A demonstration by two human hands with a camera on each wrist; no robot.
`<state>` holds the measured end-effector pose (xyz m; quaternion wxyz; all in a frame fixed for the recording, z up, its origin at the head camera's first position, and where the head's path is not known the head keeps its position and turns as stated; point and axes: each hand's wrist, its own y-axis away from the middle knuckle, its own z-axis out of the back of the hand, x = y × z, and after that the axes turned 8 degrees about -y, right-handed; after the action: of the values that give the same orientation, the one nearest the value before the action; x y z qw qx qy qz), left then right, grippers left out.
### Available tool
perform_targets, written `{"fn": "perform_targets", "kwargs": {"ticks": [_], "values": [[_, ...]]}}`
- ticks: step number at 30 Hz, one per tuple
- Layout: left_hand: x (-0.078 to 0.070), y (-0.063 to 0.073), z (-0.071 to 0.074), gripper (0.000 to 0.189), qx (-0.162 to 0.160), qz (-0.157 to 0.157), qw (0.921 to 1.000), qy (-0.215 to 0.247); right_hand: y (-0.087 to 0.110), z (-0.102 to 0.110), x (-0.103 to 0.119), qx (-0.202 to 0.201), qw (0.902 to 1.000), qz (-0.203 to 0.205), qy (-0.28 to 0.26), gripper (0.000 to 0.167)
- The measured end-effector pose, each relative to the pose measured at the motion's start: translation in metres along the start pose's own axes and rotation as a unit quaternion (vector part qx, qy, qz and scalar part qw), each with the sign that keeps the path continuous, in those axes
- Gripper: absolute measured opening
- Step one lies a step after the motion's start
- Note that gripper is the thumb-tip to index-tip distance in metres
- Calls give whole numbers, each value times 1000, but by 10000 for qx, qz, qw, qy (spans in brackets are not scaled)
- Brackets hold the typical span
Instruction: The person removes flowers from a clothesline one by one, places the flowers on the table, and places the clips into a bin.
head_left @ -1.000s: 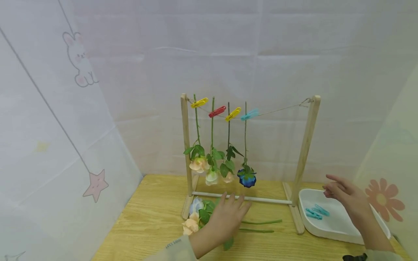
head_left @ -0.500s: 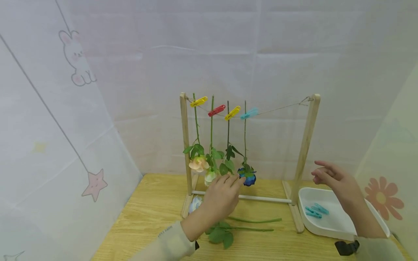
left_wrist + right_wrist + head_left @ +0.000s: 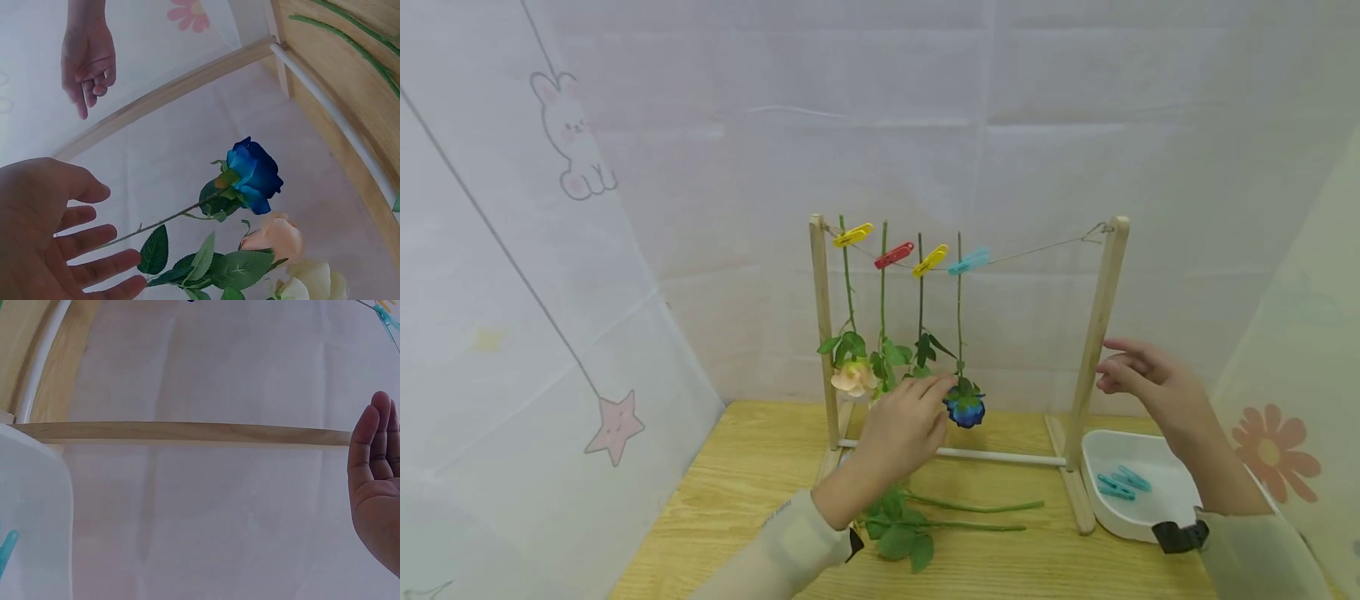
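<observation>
My left hand (image 3: 904, 427) is raised in front of the hanging flowers, its fingers spread and holding nothing in the left wrist view. Just right of its fingertips a blue rose (image 3: 965, 408) hangs head down from a light-blue clothespin (image 3: 968, 262). A peach rose (image 3: 853, 378) hangs at the far left from a yellow clothespin (image 3: 853, 236). Between them, two stems hang from a red clothespin (image 3: 893, 256) and another yellow clothespin (image 3: 931, 261); my hand mostly hides their blooms in the head view. My right hand (image 3: 1157, 400), loosely bent and holding nothing, hovers beside the rack's right post (image 3: 1099, 342).
A string (image 3: 1037, 250) spans the wooden rack's two posts, with a white bar (image 3: 1000, 456) low between them. Leafy green stems (image 3: 970, 526) lie on the table in front. At right, a white tray (image 3: 1157, 521) holds several teal clothespins (image 3: 1118, 492).
My left hand has risen from above the flowers on the table to the hanging blooms. My right hand has moved up and left from over the tray toward the right post.
</observation>
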<state>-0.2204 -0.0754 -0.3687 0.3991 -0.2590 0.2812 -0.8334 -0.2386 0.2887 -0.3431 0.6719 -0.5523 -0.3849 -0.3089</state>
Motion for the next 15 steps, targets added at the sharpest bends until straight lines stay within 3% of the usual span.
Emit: {"fn": "perform_targets", "kwargs": {"ticks": [7, 15], "values": [[9, -6, 2, 44, -28, 133, 9981, 597, -15, -10, 8, 122, 9990, 147, -400, 34], [18, -23, 10, 44, 25, 560, 9911, 1207, -30, -25, 25, 119, 9997, 173, -133, 33]]}}
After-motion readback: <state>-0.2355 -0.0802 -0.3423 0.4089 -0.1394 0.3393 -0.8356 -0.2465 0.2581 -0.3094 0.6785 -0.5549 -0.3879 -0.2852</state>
